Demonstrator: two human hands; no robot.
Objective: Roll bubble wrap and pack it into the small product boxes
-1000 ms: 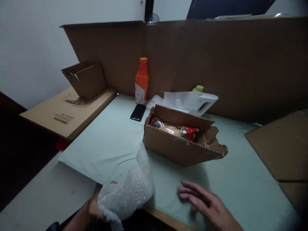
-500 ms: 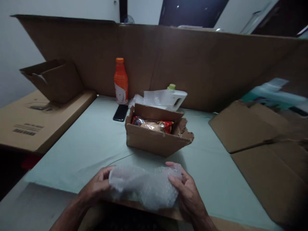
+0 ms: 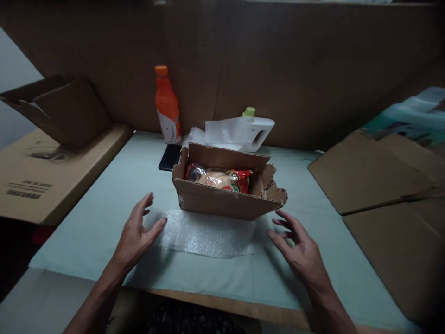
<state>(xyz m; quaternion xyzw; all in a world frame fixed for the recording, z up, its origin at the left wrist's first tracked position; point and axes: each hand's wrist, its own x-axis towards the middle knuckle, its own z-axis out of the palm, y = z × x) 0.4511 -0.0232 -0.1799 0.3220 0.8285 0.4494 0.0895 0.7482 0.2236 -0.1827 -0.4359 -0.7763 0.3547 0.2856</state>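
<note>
Head view, only one available.

Left hand [image 3: 136, 234]: open, fingers spread, holding nothing. Thumb tip sits at the left edge of the bubble wrap sheet [image 3: 207, 233]; can't tell if it actually touches. Palm faces inward toward the sheet.

Right hand [image 3: 298, 247]: open, fingers loosely curled and spread, empty. It hovers just right of the sheet's right end, apart from it.

Bubble wrap sheet lies flat on the pale green table cover [image 3: 104, 222], between the two hands, long edge running hand to hand. Its far edge sits right against the front wall of the cardboard box [image 3: 222, 202].

Cardboard box is just beyond both hands, open top, right end torn and ragged. Inside: a snack packet [image 3: 219, 178], clear film with red ends, lying along the box.

Further past the box from the hands: white jug with green cap [image 3: 255, 130] lying on its side, partly covered by a clear plastic sheet. Orange bottle [image 3: 167, 106] stands upright beyond the left hand, against the cardboard back wall [image 3: 313, 69]. Black phone [image 3: 169, 157] lies flat between bottle and box.

Outboard of the left hand: flat carton [image 3: 45, 176] with a small open box on top. Outboard of the right hand: flattened cardboard pieces [image 3: 368, 171].
</note>
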